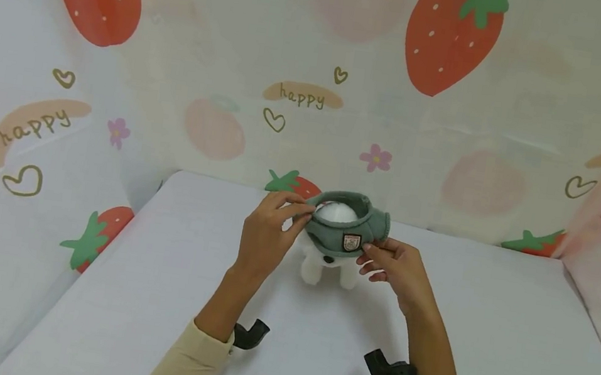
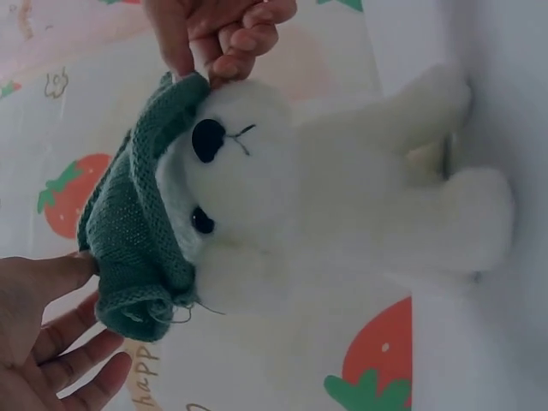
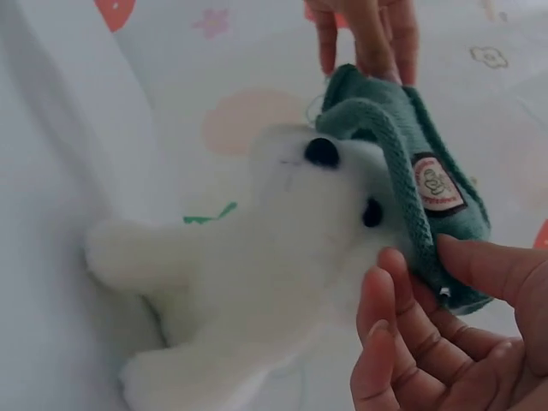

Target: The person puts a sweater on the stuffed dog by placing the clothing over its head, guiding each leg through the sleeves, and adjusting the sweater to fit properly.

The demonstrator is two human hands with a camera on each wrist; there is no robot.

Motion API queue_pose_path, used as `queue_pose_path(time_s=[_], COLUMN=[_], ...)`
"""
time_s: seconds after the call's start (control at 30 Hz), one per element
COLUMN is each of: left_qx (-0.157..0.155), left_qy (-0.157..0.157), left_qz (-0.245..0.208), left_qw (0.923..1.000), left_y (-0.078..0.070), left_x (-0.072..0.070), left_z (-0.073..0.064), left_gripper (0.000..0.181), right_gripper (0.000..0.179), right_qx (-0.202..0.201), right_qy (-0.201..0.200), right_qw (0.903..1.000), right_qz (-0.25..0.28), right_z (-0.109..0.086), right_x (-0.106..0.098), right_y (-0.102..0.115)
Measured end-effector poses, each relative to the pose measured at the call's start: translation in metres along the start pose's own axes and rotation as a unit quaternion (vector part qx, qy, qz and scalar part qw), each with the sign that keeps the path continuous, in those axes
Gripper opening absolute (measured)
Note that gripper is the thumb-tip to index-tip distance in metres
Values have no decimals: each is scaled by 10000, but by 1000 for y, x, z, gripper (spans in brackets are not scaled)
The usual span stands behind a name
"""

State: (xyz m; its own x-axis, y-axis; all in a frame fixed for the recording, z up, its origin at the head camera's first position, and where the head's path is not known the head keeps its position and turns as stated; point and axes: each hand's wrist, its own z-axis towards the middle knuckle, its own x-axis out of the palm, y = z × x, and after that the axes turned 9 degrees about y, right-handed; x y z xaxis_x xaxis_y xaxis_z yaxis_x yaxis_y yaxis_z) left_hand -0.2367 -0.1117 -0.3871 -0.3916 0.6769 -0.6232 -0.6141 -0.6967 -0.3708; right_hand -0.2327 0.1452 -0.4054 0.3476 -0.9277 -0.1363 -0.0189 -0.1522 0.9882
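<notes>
A white plush animal (image 2: 342, 188) with black eyes and a black nose stands upright on the table, facing the person. Over the top of its head sits a small green knitted sweater (image 1: 328, 235), its wide opening facing up with the white crown showing inside. A badge (image 3: 437, 182) is sewn on the sweater's front. The left hand (image 1: 270, 228) pinches the sweater's edge between thumb and fingers at the left side. On the opposite side the right hand (image 1: 395, 266) pinches the fabric beside the badge, its other fingers loosely bent below. Loose threads hang from the knit in the left wrist view.
A white cloth covers the table (image 1: 323, 361). Behind and at both sides hangs a pale curtain (image 1: 229, 32) printed with strawberries, hearts and "happy". Black wrist mounts (image 1: 390, 370) sit at both of the person's beige cuffs.
</notes>
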Motion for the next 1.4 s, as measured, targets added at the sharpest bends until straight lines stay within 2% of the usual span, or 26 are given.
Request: queue_pose_path(time_s=[0.1,0.17,0.23,0.27,0.33,0.37,0.43,0.53,0.6,0.63,0.7,0.73,0.83,1.03,1.1,1.3,1.4], left_qx=[-48,-121,-355,-560,-1079,-1378,-1967,-2662,-2951,-3042,-3155,-3189,-3286,-3467,-3490,-3583,-3627], left_qy=[94,261,464,538,599,615,739,1214,1640,1801,2046,2148,2337,2356,2347,2464,2547], left_qz=[-341,-818,-1520,-1863,-2562,-2882,-3365,-3949,-4211,-4307,-4457,-4491,-4491,-4397,-4408,-4457,-4360], left_qw=[9994,9962,9867,9794,9587,9456,9179,8709,8418,8304,8124,8065,7973,7943,7930,7825,7833], left_y=[2,6,13,17,28,35,47,64,70,72,73,73,73,69,70,76,78], left_x=[-2,-6,-11,-14,-18,-19,-17,-5,4,8,16,20,28,34,37,51,56], left_z=[0,2,5,6,9,11,13,15,17,18,20,21,22,20,16,1,-6], left_gripper=[17,21,26,28,29,26,21,26,31,33,35,35,34,33,33,30,30], right_gripper=[32,31,31,31,31,31,31,32,32,32,33,33,33,30,30,30,28], right_qx=[19,18,13,8,10,7,0,41,81,90,106,92,69,157,241,399,476], right_qy=[-152,-210,-263,-267,-301,-311,-297,-234,-180,-157,-143,-145,-160,-222,-261,-315,-328], right_qw=[9999,9998,9996,9996,9995,9994,9995,9997,9998,9998,9998,9998,9998,9996,9994,9987,9983], right_qz=[-31,2,55,75,124,127,127,112,94,82,61,55,45,8,-28,-105,-90], right_z=[1,1,2,2,4,5,7,11,12,13,14,14,14,12,10,3,2], right_x=[2,2,3,3,3,2,1,1,3,3,5,6,7,8,8,5,5], right_y=[-2,-2,-2,-2,-1,0,2,4,4,4,3,3,2,1,-1,-14,-21])
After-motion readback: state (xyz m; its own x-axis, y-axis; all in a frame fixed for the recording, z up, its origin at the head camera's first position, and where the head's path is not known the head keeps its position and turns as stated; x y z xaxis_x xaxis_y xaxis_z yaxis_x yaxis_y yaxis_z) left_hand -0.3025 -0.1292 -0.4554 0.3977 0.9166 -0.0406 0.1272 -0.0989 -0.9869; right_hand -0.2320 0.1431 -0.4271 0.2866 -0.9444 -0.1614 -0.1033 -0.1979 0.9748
